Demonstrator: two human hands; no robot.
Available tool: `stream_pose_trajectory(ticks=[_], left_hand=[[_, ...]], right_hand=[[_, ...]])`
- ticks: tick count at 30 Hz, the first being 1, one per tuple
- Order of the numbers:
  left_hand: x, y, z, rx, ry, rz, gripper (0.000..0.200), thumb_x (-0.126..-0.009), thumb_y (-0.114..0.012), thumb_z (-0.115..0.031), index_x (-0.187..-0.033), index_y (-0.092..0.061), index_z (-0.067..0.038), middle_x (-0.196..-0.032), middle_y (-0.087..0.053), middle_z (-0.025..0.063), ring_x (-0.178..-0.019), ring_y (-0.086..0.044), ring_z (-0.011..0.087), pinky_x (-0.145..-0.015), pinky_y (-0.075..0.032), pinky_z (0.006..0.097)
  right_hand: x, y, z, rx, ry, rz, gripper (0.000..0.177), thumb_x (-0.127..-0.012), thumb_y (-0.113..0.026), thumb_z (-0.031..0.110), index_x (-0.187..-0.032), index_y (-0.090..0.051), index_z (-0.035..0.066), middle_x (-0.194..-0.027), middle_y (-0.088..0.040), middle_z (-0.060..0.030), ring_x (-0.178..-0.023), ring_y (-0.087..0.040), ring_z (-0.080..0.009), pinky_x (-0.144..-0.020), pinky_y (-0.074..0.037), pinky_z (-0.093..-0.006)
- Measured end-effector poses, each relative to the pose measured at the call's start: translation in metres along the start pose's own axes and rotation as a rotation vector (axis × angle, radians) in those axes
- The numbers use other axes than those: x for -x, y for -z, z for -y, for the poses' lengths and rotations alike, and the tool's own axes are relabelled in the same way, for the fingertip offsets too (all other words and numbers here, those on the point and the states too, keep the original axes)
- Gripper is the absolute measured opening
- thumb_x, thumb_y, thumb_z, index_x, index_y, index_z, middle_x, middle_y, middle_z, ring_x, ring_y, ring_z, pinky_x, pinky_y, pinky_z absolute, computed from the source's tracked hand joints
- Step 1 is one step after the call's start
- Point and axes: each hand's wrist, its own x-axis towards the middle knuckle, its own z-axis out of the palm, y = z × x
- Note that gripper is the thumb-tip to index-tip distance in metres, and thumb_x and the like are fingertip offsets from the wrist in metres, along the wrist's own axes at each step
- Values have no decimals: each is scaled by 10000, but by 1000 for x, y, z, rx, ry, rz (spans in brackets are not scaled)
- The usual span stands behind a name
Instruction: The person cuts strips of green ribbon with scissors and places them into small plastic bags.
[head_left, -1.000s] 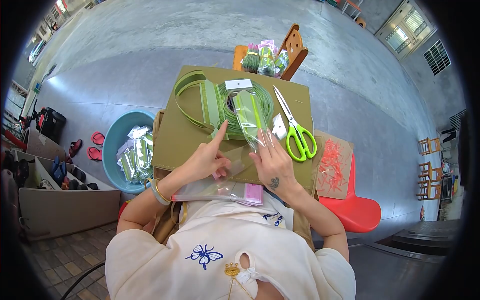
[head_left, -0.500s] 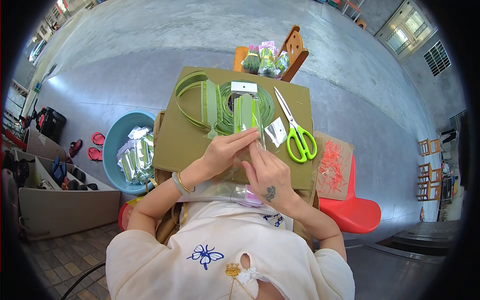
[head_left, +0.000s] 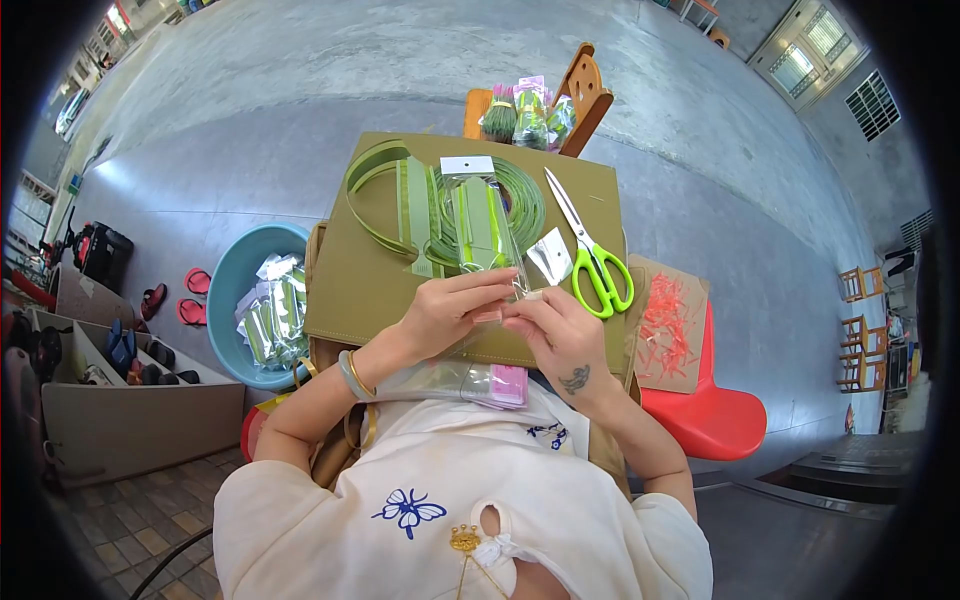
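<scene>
A clear plastic bag [head_left: 482, 226] with flat green strips inside lies tilted on the olive board [head_left: 360, 300], its white header at the far end. My left hand [head_left: 458, 308] is closed on the bag's near end, fingers pointing right. Close beside it, my right hand [head_left: 562, 335] pinches the same end between thumb and fingers. Behind the bag lies a coil of narrow green strip [head_left: 530, 205], partly covered. A wider green ribbon [head_left: 385, 160] loops to its left. Right of the bag are a small white-and-clear wrapper [head_left: 550, 257] and green-handled scissors [head_left: 598, 270], blades pointing away.
A blue basin [head_left: 222, 310] of filled packets stands on the left. Beyond the board, a wooden chair [head_left: 588, 95] holds more packets. To the right, cardboard with red scraps [head_left: 668, 325] rests on a red chair [head_left: 715, 420]. Clear bags [head_left: 430, 383] lie near my lap.
The bag's far end has swung left, leaving it tilted. My right hand has shifted slightly right and its fingers have drawn into a pinch at the bag's near end.
</scene>
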Motion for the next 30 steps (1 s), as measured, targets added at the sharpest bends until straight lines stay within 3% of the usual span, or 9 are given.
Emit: stream_pose_trajectory(ticks=[4, 10, 16, 19, 22, 25, 27, 30], left_hand=[[-6, 1, -12, 31, 24, 53, 315, -684, -682, 0, -994, -643, -38, -1117, -608, 112, -844, -653, 224, -686, -553, 276], [-6, -2, -11, -14, 53, 42, 333, -663, -680, 46, -988, -665, -29, -1138, -603, 120, -900, -649, 211, -756, -549, 269], [-6, -1, -9, 5, 123, 26, 349, -654, -656, 87, -985, -666, -24, -1124, -612, 119, -916, -648, 214, -767, -547, 271], [-8, 0, -4, -28, 87, 0, 327, -687, -657, 62, -1000, -652, -32, -1146, -599, 110, -866, -656, 213, -732, -552, 273], [-13, 5, -4, 35, 200, -103, 293, -714, -643, 69, -988, -657, -33, -1107, -620, 106, -836, -661, 200, -715, -554, 256], [-11, 2, -3, 74, 181, -147, 275, -720, -656, 56, -973, -672, -49, -1094, -629, 108, -771, -656, 165, -657, -543, 233], [-7, 5, -1, 13, 135, -117, 269, -711, -665, 53, -957, -682, -52, -1103, -626, 113, -705, -635, 141, -611, -521, 222], [-3, 8, -5, -77, 131, -84, 251, -699, -675, 50, -927, -694, -54, -1111, -624, 121, -612, -576, 114, -551, -476, 212]], right_hand=[[-6, 4, -2, 65, 23, 108, 168, -697, -680, 116, -811, -565, 72, -737, -505, -48, -677, -563, -181, -516, -455, -304], [-9, -4, -6, 200, 73, 81, 136, -686, -672, 73, -739, -548, 54, -698, -494, -62, -646, -557, -216, -523, -439, -325], [-9, 12, -3, 77, 82, 136, 179, -677, -668, 72, -739, -500, 61, -713, -479, -55, -653, -535, -198, -514, -437, -320], [-7, 39, 4, -122, 1, 230, 183, -676, -676, 59, -751, -510, 45, -715, -511, -58, -643, -535, -215, -533, -429, -329], [-4, 79, -14, -26, -330, 91, 159, -683, -670, 21, -752, -527, 5, -690, -551, -86, -615, -548, -205, -544, -415, -305], [28, 105, -104, 310, -692, -39, 181, -666, -712, 49, -713, -548, -10, -598, -581, -101, -530, -566, -188, -502, -420, -298], [76, 103, -173, 554, -1062, 154, 203, -663, -736, 95, -676, -564, -13, -581, -589, -127, -511, -596, -200, -481, -455, -324], [128, 67, -234, 536, -1484, 341, 148, -657, -727, 71, -678, -618, -27, -679, -642, -178, -604, -654, -232, -575, -520, -342]])
